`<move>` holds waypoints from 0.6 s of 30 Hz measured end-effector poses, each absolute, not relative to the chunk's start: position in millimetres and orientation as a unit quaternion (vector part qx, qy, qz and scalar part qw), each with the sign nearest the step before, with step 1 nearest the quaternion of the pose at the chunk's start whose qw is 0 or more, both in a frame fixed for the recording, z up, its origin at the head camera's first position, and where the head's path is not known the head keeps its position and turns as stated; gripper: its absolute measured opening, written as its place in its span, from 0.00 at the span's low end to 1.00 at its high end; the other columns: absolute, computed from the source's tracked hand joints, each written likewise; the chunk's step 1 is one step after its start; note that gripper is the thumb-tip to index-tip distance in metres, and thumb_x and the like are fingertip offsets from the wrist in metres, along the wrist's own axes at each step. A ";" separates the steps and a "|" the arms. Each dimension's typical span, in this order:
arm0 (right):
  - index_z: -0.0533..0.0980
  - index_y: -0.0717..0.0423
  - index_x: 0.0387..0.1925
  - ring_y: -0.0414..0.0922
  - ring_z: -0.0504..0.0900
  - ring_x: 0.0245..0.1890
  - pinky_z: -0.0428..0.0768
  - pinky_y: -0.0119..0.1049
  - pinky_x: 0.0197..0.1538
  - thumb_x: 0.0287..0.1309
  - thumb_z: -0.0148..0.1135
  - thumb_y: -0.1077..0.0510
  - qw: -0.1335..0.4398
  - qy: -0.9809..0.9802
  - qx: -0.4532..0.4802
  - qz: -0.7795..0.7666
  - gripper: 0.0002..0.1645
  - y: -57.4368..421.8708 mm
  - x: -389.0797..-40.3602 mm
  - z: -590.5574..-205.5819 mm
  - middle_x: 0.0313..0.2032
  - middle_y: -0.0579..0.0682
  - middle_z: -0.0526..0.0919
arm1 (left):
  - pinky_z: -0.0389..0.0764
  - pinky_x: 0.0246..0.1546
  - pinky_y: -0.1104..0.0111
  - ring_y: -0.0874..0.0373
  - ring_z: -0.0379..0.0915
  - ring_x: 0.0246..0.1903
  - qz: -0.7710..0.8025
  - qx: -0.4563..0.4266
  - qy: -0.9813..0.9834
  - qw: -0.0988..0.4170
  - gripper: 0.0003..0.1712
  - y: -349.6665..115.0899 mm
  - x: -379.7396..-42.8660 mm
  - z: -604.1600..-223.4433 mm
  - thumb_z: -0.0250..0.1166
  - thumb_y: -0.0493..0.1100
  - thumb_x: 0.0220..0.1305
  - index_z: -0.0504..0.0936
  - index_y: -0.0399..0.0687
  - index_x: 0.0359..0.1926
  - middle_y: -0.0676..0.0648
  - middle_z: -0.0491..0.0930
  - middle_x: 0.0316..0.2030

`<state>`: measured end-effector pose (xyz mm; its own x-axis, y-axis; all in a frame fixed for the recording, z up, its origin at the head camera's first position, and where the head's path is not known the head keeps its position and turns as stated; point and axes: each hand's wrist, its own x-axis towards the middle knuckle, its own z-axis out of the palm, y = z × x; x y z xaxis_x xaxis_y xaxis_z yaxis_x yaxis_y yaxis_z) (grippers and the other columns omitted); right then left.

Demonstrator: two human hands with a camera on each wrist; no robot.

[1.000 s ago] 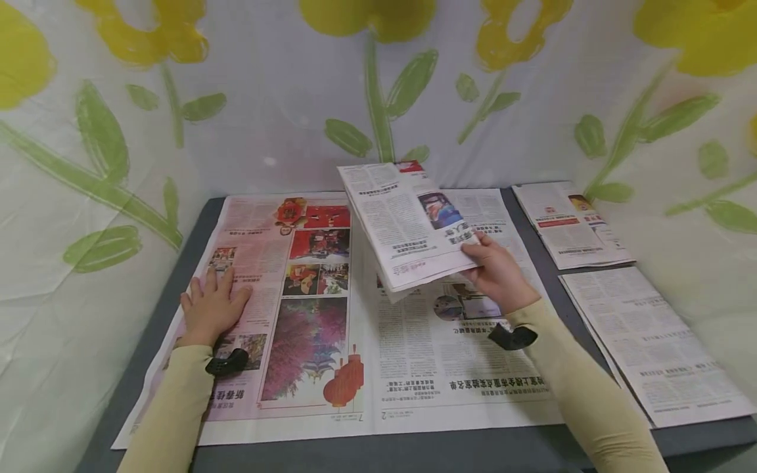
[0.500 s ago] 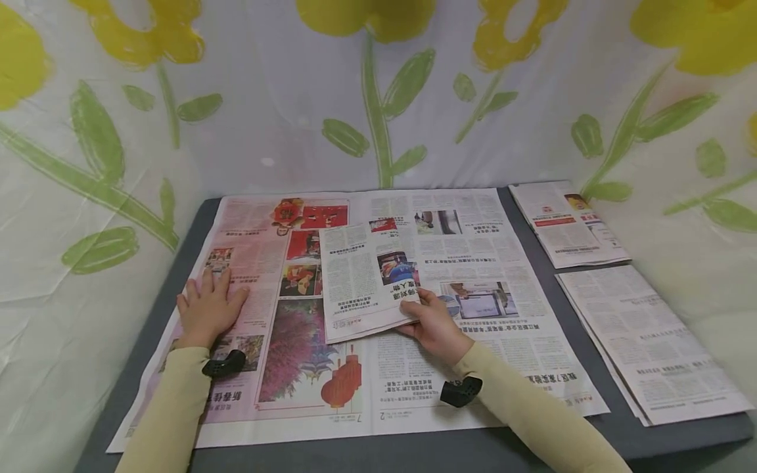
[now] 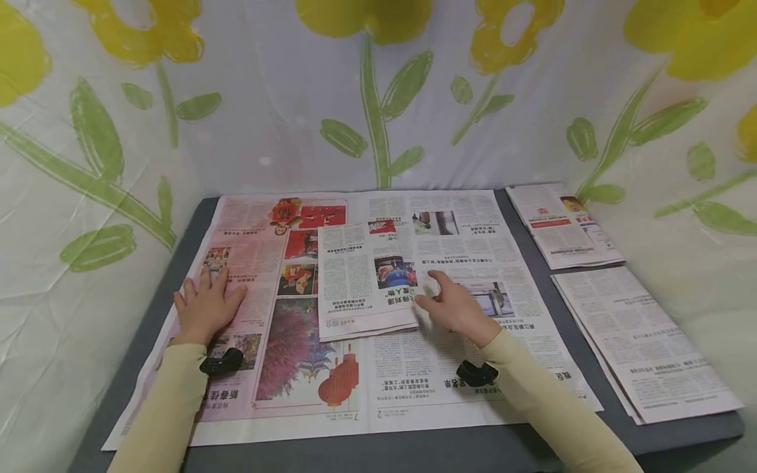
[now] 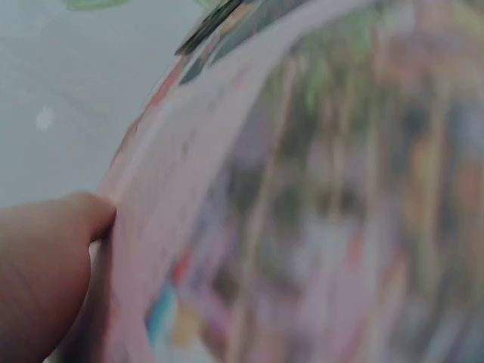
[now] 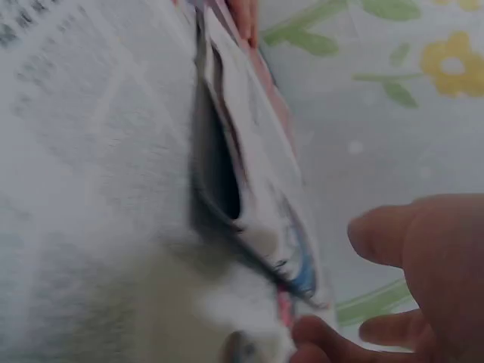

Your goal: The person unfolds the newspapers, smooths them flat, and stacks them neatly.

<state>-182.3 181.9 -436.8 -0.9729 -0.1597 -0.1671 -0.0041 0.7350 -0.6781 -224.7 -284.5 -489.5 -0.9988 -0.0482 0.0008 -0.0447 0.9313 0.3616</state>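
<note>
Near edge: dark grey table (image 3: 355, 456), pale yellow sleeves (image 3: 160, 407) over it, black wrist devices (image 3: 221, 361) at the cuffs. Spread newspaper (image 3: 284, 424) covers much of the tabletop. Right hand (image 3: 458, 310): thumb and index finger extended, held apart — at the right edge of the folded newspaper (image 3: 349, 282); contact cannot be determined. Left hand (image 3: 207, 305): palm down on the left page, fingers spread. Folded newspaper lies across the centre fold of the spread one, its edge gaping in the right wrist view. Right side: nearer folded paper (image 3: 644, 348), then farther folded paper (image 3: 564, 230) just beside it. Beyond: backdrop (image 3: 266, 118) — yellow flowers, green stems.
</note>
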 end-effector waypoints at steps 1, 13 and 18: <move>0.58 0.58 0.77 0.42 0.77 0.19 0.72 0.37 0.25 0.70 0.59 0.43 0.088 0.932 -0.059 -0.348 0.43 180.5 -183.5 -433.2 0.34 0.55 0.87 | 0.31 0.67 0.24 0.13 0.27 0.73 -0.185 0.021 -0.982 0.014 0.46 -282.7 -225.2 -487.6 0.48 0.65 0.74 0.53 0.37 0.78 0.19 0.39 0.76; 0.65 0.51 0.75 0.68 0.61 0.75 0.62 0.66 0.73 0.65 0.65 0.38 0.020 0.952 -0.235 -0.195 0.44 83.4 -181.2 -440.1 0.75 0.68 0.63 | 0.45 0.70 0.26 0.18 0.40 0.75 -0.177 -0.114 -0.977 -0.023 0.34 -162.6 -191.8 -464.6 0.54 0.46 0.74 0.61 0.39 0.77 0.24 0.49 0.77; 0.60 0.44 0.78 0.68 0.51 0.79 0.55 0.71 0.74 0.67 0.58 0.32 0.065 0.960 -0.227 -0.147 0.45 58.6 -175.8 -466.8 0.79 0.64 0.54 | 0.46 0.70 0.26 0.21 0.40 0.76 -0.175 -0.117 -0.977 -0.037 0.34 -145.2 -184.9 -476.1 0.49 0.42 0.77 0.57 0.37 0.78 0.28 0.50 0.78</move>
